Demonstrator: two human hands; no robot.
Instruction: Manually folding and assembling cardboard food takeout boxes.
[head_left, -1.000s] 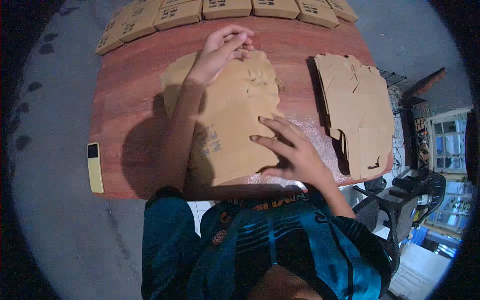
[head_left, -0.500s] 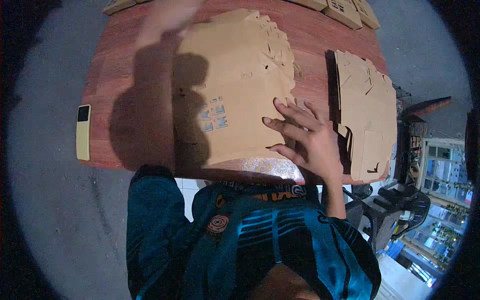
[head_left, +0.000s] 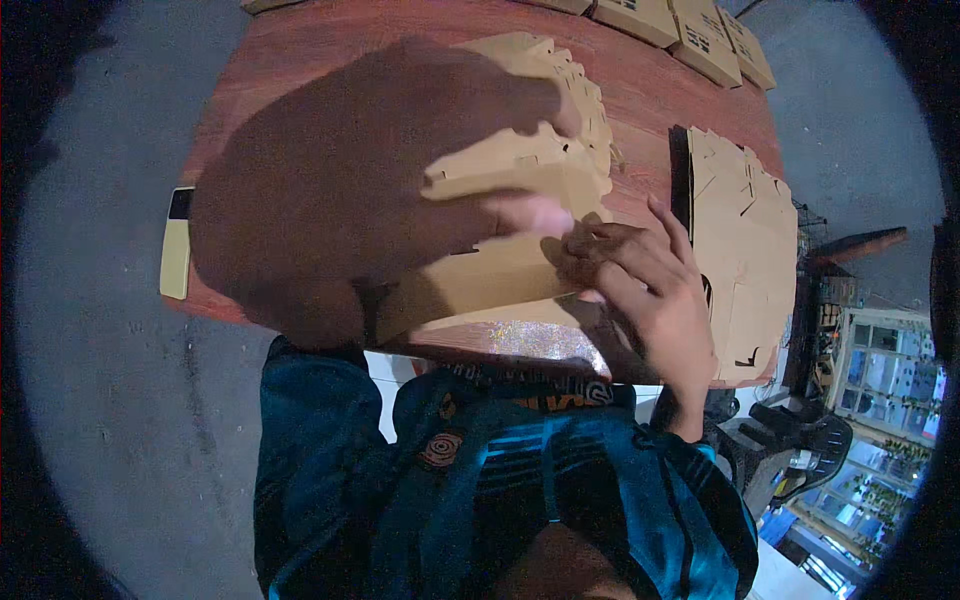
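Note:
A flat brown cardboard box blank (head_left: pixel 500 165) with cut tabs along its right edge lies in front of me, on top of what looks like a stack. My left hand (head_left: pixel 400 130), dark and very near the camera, reaches across it. Its thumb and fingers are spread apart, partly blurred, and I see nothing in them. They hide much of the blank's left side. At the blank's near right corner, my right hand (head_left: pixel 655 285) has bent fingers closed on the cardboard edge, with a fingertip showing beneath them. Shadow partly hides that contact.
Another stack of cardboard blanks (head_left: pixel 745 240) lies on the right of the reddish wooden table (head_left: pixel 640 125). Several folded boxes (head_left: pixel 700 40) stand along its far edge. A yellow phone-like object (head_left: pixel 176 245) is at the left edge. A dark chair (head_left: pixel 790 445) stands beyond the right side.
My left hand has come in from the far left over the blank, covering its cut-out lettering. My right hand's spread fingers have bent and closed at the near right corner. The view has shifted slightly.

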